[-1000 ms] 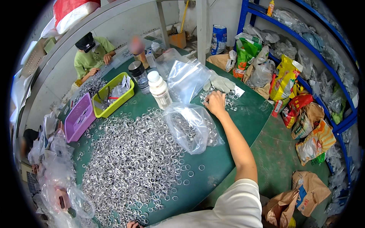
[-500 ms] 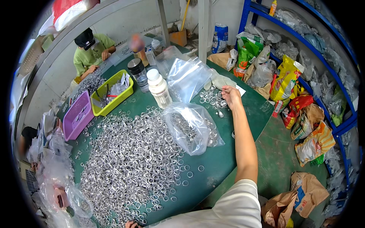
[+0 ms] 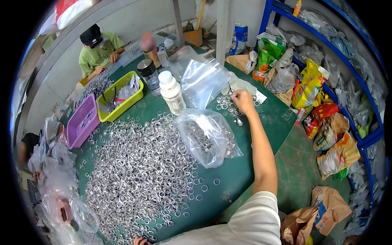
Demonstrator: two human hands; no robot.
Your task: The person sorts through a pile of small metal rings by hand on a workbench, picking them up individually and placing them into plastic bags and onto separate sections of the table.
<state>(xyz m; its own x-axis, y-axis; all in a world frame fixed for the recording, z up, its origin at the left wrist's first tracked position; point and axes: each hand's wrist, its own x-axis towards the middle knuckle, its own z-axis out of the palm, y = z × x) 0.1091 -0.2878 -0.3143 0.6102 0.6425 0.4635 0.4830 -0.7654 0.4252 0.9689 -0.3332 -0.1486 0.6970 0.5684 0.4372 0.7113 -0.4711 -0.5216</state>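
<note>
My right hand (image 3: 243, 102) reaches over a small heap of silvery metal rings (image 3: 225, 103) on the right side of the green table. Its fingers are curled together at the heap, and what they hold, if anything, is too small to make out. A pale glove (image 3: 244, 85) and a white slip (image 3: 260, 97) lie just beyond that hand. At the lower edge, a little of my left hand (image 3: 141, 241) shows beside the large pile of metal rings (image 3: 141, 175); its fingers are mostly hidden. A clear plastic bag (image 3: 204, 139) with rings inside lies between the pile and my right forearm.
Behind the pile stand a white bottle (image 3: 171, 93), a dark-lidded jar (image 3: 149, 77), a lime-green basket (image 3: 121, 98) and a purple basket (image 3: 83, 122). Flat clear bags (image 3: 202, 81) lie beside the bottle. A person in green (image 3: 100, 53) works across the table. Blue shelves (image 3: 314, 26) and sacks stand right.
My right hand has shifted slightly left from beside the white slip onto the small heap, its fingers now curled in tighter. My left hand has stayed at the lower edge.
</note>
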